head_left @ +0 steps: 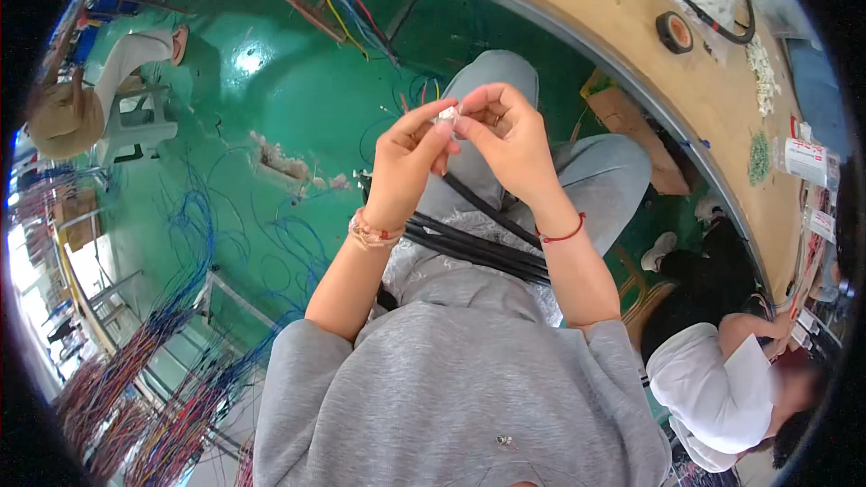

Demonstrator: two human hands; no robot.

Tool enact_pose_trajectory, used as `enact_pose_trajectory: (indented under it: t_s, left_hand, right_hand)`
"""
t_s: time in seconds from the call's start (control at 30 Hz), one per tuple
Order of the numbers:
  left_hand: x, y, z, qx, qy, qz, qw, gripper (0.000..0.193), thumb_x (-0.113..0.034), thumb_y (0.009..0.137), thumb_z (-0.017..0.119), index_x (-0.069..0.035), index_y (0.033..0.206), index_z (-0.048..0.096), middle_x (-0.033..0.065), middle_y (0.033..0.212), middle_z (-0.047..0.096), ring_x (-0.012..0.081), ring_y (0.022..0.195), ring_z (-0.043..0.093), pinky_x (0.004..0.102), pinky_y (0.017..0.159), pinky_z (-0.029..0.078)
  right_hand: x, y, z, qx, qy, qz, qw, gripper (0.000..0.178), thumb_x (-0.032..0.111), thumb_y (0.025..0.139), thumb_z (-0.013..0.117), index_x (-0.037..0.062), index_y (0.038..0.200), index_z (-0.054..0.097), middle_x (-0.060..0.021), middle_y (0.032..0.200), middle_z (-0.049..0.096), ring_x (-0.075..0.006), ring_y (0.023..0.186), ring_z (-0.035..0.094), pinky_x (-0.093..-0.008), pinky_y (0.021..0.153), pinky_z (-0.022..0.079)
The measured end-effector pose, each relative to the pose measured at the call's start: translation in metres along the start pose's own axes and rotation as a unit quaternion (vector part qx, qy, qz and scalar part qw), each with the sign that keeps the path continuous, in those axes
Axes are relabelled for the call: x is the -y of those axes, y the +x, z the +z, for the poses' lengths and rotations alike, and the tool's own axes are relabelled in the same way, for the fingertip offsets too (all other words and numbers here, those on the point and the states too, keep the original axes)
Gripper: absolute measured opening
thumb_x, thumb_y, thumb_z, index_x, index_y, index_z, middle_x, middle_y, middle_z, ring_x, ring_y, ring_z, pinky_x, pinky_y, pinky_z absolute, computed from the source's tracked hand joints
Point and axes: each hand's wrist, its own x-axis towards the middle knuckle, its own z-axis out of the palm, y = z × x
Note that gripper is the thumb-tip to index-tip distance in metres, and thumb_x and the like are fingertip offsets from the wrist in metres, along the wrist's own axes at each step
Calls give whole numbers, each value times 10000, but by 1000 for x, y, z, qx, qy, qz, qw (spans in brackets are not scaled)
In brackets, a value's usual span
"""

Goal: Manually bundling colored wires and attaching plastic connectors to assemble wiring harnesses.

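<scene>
Above my knees, my left hand (403,162) and my right hand (511,144) meet with thumbs and fingers closed in a pinch. Between their fingertips is a small white plastic connector (448,114), mostly covered by the fingers. Thin wire ends show close by the left fingers. Across my lap lie several thick black sleeved cables (478,248), resting on clear plastic wrap (410,261). One black cable runs up from the lap toward my hands.
A curved-looking workbench (622,27) at the right carries a roll of black tape (674,32), white connectors and plastic bags. Bundles of coloured wire (153,370) fill the lower left. One co-worker (713,388) is at right, another (77,117) near a stool (140,126).
</scene>
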Motion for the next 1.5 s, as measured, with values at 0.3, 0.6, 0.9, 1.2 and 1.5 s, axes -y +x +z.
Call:
enact_pose_trajectory:
  t_s: [0.3, 0.6, 0.9, 1.2, 1.5]
  left_hand:
    - [10, -4, 4, -104, 8, 151, 983, 175, -30, 813, 567, 8, 978, 613, 2, 819, 581, 40, 635, 487, 177, 526, 398]
    - [-3, 0, -17, -107, -168, 112, 973, 227, -94, 850, 528, 21, 1046, 529, 43, 912, 561, 86, 792, 527, 205, 698, 430]
    - [-8, -14, -22, -68, 62, 134, 987, 147, -29, 828, 547, 16, 968, 537, 48, 886, 589, 91, 821, 551, 218, 728, 442]
    - [-13, -18, -37, -88, -170, 77, 978, 169, -51, 827, 557, 7, 983, 528, 74, 925, 575, 131, 840, 565, 239, 729, 461]
    - [-17, -19, -48, -85, -186, 59, 977, 179, -58, 834, 546, 24, 991, 524, 82, 903, 576, 144, 810, 580, 248, 729, 487]
  right_hand:
    - [-24, -6, 35, -126, 10, -62, 990, 127, 48, 844, 527, -10, 956, 517, -81, 912, 584, -114, 803, 561, -238, 746, 448]
    - [-21, -16, 46, -113, 99, 19, 988, 79, 91, 850, 540, 26, 892, 533, -36, 782, 590, -88, 706, 541, -200, 635, 430]
    - [-22, -13, 46, -72, 74, -15, 995, 128, 70, 824, 572, 4, 933, 575, -23, 780, 594, -67, 652, 520, -191, 576, 420]
    - [-31, -16, 48, -34, 102, 21, 994, 49, 43, 794, 606, 8, 825, 591, -16, 757, 584, -68, 672, 530, -185, 600, 420]
    - [-36, -14, 53, -12, -87, -73, 993, 58, 9, 748, 641, 19, 788, 600, -2, 748, 547, -49, 647, 490, -180, 570, 383]
